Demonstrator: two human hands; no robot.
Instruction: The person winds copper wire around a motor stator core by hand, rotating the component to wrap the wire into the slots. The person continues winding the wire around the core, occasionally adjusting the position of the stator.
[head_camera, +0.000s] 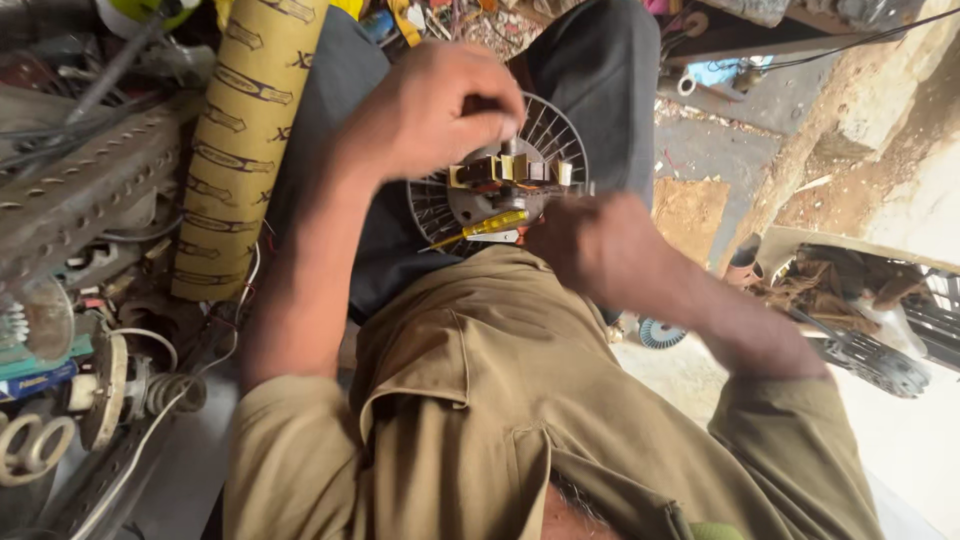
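Note:
A small fan motor (500, 185) with copper windings and a pale housing sits on a round wire guard (560, 140) over my lap. My left hand (435, 110) reaches in from above, fingers closed on the motor's top. My right hand (590, 245) holds a yellow-handled screwdriver (480, 228), its shaft lying across the motor's lower edge and pointing left. My khaki shirt (500, 400) fills the foreground.
A tall yellowish printed roll (240, 130) leans at left beside a perforated metal bar (80, 190). Motor parts, wires and scissors (30, 445) clutter the lower left. Another fan guard (880, 360) and a small blue disc (660, 333) lie on the right floor.

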